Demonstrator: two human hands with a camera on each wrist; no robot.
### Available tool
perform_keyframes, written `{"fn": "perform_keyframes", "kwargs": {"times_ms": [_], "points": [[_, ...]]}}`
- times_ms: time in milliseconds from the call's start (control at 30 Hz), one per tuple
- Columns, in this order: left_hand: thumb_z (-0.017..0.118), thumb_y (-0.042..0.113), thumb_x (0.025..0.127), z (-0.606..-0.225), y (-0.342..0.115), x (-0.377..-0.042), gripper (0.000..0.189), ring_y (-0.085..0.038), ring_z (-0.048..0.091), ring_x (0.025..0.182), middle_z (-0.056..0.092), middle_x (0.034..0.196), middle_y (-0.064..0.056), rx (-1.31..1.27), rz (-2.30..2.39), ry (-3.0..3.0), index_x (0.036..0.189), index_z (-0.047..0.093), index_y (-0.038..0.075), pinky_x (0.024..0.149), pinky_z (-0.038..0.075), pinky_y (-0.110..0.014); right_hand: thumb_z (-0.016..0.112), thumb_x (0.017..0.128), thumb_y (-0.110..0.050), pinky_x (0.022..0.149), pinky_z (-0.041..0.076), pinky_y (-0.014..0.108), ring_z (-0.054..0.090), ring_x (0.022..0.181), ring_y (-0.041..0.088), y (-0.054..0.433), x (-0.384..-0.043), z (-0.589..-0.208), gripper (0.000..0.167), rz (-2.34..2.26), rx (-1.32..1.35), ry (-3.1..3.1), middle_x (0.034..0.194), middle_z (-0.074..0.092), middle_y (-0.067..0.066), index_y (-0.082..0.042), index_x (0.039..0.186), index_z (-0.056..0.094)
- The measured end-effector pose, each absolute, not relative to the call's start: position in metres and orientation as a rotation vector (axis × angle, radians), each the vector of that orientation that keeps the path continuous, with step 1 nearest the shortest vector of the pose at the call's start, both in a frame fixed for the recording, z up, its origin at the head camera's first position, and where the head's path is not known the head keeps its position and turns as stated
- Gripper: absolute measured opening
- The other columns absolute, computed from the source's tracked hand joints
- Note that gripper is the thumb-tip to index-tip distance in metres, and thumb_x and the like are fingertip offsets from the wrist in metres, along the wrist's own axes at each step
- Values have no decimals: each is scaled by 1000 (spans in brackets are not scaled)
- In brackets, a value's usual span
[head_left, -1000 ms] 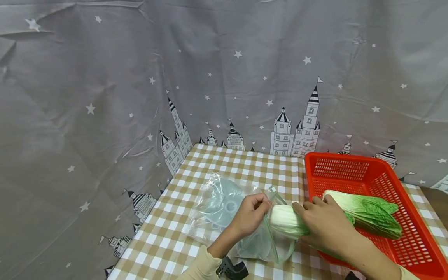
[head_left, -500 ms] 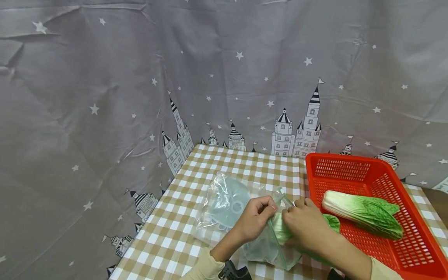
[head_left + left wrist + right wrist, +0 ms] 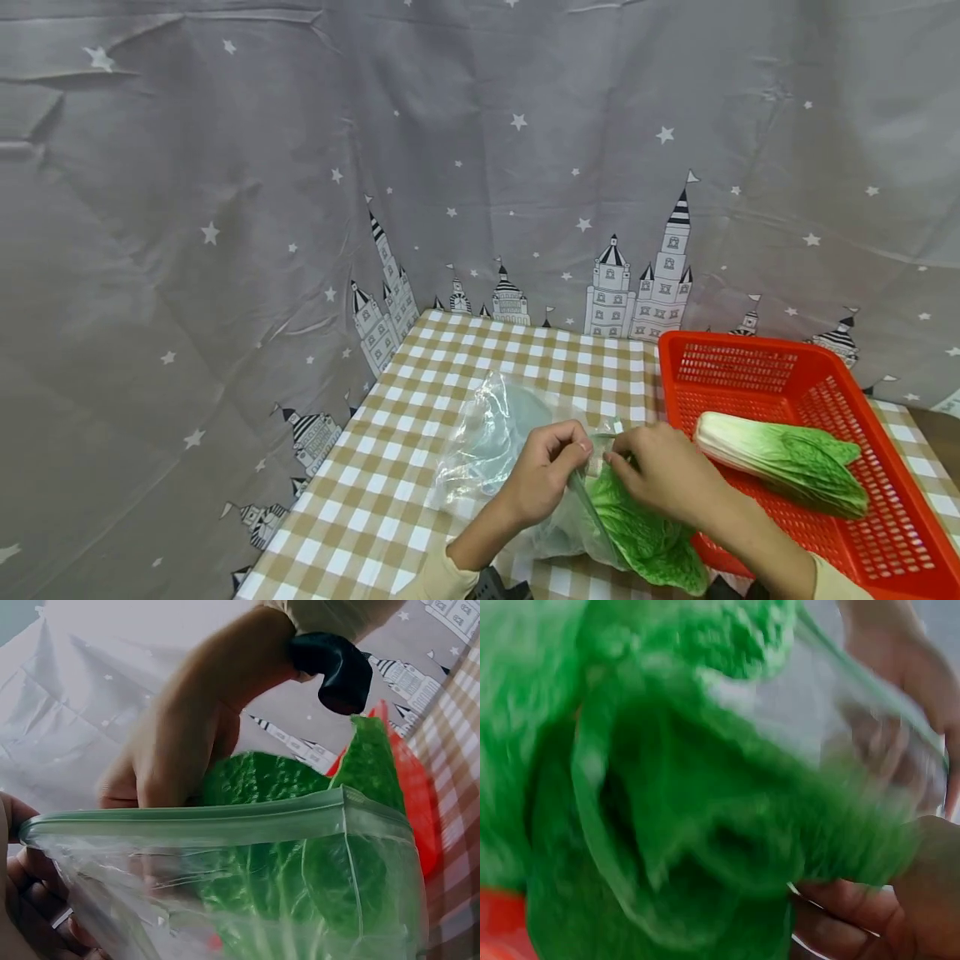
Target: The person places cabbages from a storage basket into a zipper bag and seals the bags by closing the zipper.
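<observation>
My left hand (image 3: 543, 471) pinches the rim of a clear zip bag (image 3: 480, 454), whose green zip strip (image 3: 187, 825) crosses the left wrist view. A leafy napa cabbage (image 3: 645, 529) lies partly inside, its green leaf end sticking out of the mouth toward the near right. Over the cabbage, at the bag's mouth, is my right hand (image 3: 663, 467) with bent fingers. Its fingertips show through the clear plastic in the left wrist view; I cannot tell whether they grip bag or cabbage. Blurred leaves (image 3: 697, 802) fill much of the right wrist view.
A red plastic basket (image 3: 765, 346) stands at the right with a second napa cabbage (image 3: 787, 458) lying in it. The table has a brown-and-white checked cloth (image 3: 405, 433). Behind it hangs a grey curtain (image 3: 450, 100) printed with stars and castles.
The cabbage's white base has gone into the bag, and its leaf end has swung down toward the near side. My right hand has moved left to the mouth; the left keeps its pinch.
</observation>
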State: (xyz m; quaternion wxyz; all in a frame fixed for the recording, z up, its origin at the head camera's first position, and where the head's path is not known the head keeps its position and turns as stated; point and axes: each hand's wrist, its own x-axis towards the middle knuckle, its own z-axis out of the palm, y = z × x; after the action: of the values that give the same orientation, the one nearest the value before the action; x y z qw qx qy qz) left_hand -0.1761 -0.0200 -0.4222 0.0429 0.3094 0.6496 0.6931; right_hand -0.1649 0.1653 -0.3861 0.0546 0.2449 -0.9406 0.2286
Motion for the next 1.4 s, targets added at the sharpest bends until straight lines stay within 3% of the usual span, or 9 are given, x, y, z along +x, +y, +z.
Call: {"fn": "perform_keyframes", "kwargs": {"times_ms": [267,467,700,800,967,1067,1233,1300,1400], "points": [[48,5,95,-412,-24,-177,25,-7,38,55,40,63,3,973,2191,2038,70,45,5,53,33,-20,80,81,-24,50,42,29,49,53,7,184,-182,-386,18,843,605,-3034,60,54,-9,-13,78,66],[48,5,95,-410,-27,-178,25,-6,36,57,38,63,4,1054,2196,2002,70,45,5,53,32,-21,71,84,-17,44,36,23,41,46,5,185,-190,-393,20,1093,716,-3071,52,51,-12,-21,64,70],[45,3,94,-398,-40,-185,26,-9,36,57,36,61,1,978,2308,1978,69,43,0,56,33,-22,60,83,-8,44,25,23,25,45,8,190,-193,-376,27,1759,488,-2970,52,37,-4,-3,58,51],[45,3,94,-387,-47,-189,27,-10,39,54,38,60,2,909,2394,1954,68,42,-3,53,35,-22,57,85,-7,47,24,24,25,49,9,195,-196,-365,28,2142,427,-2866,56,37,-3,-7,60,45],[45,3,97,-365,-53,-193,30,-15,38,48,37,55,-4,999,2423,1972,68,42,-2,48,36,-25,48,92,-3,48,20,26,27,51,10,203,-196,-342,25,2588,613,-2536,59,37,-3,-14,70,52],[46,3,99,-351,-56,-195,29,-17,40,47,39,54,-7,1051,2404,2109,71,45,-1,47,37,-27,43,98,-4,47,23,28,30,54,11,204,-190,-321,22,2415,692,-2464,65,37,-1,-10,81,56],[52,10,101,-331,-59,-195,26,-19,45,47,46,56,-6,1002,2387,2401,76,53,1,45,37,-27,50,103,-14,51,41,29,46,59,12,197,-173,-299,9,1224,640,-2652,74,50,-1,-7,98,53],[54,13,101,-327,-59,-194,26,-19,46,47,48,56,-5,968,2384,2485,77,55,3,44,36,-28,55,101,-11,46,38,28,45,54,12,194,-170,-301,6,795,607,-2603,70,51,-2,-7,102,51],[56,15,100,-324,-59,-194,26,-17,46,47,49,56,-2,918,2362,2570,76,56,5,43,36,-28,64,94,-3,41,35,28,39,46,9,193,-168,-311,17,541,574,-2502,64,52,-3,-6,103,51]]}}
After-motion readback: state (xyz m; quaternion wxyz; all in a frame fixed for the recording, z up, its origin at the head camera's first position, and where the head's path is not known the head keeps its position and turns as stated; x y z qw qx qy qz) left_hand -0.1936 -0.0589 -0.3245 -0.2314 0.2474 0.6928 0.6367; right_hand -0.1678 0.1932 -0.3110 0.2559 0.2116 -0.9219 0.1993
